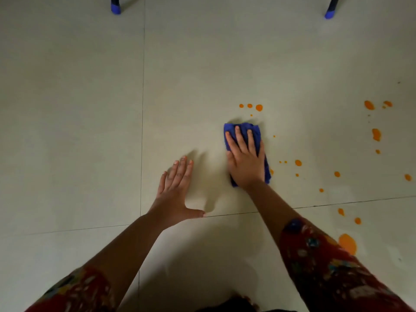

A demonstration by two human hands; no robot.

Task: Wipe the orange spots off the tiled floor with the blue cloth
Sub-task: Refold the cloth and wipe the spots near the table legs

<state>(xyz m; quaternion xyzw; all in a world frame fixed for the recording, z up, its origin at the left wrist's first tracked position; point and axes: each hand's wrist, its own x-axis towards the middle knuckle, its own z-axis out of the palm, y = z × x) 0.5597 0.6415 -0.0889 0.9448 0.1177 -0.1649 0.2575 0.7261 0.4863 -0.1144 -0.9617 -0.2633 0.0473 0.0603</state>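
Subject item: the blue cloth (255,134) lies folded into a narrow pad on the tiled floor (202,64), right of centre. Its long axis runs near to far, with the far end leaning slightly left. The far end shows past the fingertips and the near end sits under the wrist.

Right hand (246,163): laid flat on top of the cloth, palm down. The grip is released, with straight fingers pressing on the fabric and nothing curled round it.

Left hand (174,199): flat on the bare floor to the left of the cloth and apart from it. Its fingers are straight and the thumb is spread toward the right. Its grip is likewise released and holds nothing.

Orange spots (259,107): a short row lies just beyond the far end of the cloth. One small spot (272,171) touches the cloth's right edge. A scatter of drops (298,163) spreads to the right, larger blots (376,134) lie at the far right, and one big blot (347,243) lies near the right forearm.

Surroundings: a grout line (142,109) runs near to far, left of both hands. A second grout line crosses left to right just on the near side of the left hand. Both forearms wear red patterned sleeves (326,266). Two dark furniture legs with blue caps (115,8) stand at the far edge, well apart from each other.
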